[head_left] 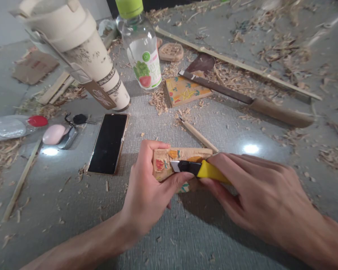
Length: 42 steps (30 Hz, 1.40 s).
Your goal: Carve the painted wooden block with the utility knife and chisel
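A small wooden block (165,174) with carved, painted red, orange and teal shapes is held in my left hand (146,191), its fingers round the left end and its thumb along the near side. My right hand (250,191) grips a yellow and black utility knife (211,171). The knife's short blade points left and lies against or just over the block's face; I cannot tell how deep it sits. My left thumb tip touches or nearly touches the black part of the knife. Behind the block lies a thin pointed wooden stick (198,135), partly hidden by my right hand.
A phone (108,144) lies left of the block. Behind stand a patterned tumbler (101,67) and a green-capped bottle (143,56). A brown-bladed knife (228,92) rests over a second painted board (183,92). At left are a red-capped bottle (14,126) and a pink object (53,134). Shavings litter the table.
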Each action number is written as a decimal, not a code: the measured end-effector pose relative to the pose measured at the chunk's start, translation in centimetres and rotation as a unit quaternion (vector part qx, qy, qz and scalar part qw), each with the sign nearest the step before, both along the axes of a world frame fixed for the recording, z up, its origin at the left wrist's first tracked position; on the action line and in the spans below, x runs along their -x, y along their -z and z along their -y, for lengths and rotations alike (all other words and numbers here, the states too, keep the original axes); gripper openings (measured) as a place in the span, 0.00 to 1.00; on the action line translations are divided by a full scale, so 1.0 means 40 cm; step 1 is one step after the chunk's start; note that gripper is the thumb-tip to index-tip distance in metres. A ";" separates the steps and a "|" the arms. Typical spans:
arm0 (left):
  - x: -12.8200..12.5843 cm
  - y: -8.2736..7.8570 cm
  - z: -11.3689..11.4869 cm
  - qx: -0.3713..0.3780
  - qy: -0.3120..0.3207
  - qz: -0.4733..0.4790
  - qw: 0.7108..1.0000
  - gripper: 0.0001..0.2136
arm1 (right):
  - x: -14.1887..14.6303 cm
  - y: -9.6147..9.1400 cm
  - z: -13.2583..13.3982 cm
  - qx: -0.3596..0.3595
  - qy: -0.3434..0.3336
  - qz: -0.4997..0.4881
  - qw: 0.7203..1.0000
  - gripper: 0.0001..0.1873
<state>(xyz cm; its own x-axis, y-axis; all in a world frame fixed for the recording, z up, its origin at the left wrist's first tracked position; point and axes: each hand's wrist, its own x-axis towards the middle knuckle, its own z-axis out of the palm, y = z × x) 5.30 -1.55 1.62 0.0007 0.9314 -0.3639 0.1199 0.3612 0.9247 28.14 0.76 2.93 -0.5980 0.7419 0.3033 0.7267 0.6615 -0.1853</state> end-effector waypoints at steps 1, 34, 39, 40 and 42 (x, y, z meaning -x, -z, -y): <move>-0.001 -0.001 0.000 0.000 0.000 -0.001 1.000 0.28 | 0.000 0.000 0.000 -0.001 0.002 0.000 1.000 0.12; -0.028 -0.006 -0.008 0.015 -0.022 0.067 0.997 0.30 | -0.001 0.004 0.002 0.023 0.017 0.000 1.000 0.15; -0.027 -0.008 -0.008 0.017 -0.020 0.075 0.997 0.30 | 0.000 0.004 0.003 0.021 0.021 0.003 1.000 0.14; -0.027 -0.009 -0.008 0.016 -0.020 0.077 0.997 0.30 | 0.000 0.005 0.005 0.020 0.023 0.005 1.000 0.14; -0.026 -0.009 -0.009 0.014 -0.024 0.085 0.996 0.30 | 0.003 0.006 0.009 0.018 0.031 0.009 0.999 0.14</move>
<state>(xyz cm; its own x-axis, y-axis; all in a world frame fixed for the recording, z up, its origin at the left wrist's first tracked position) 6.35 -1.21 1.99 0.0210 0.9212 -0.3885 -0.0557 0.3891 0.9195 28.01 0.39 2.68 -0.5563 0.7875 0.2654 0.7692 0.6088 -0.1941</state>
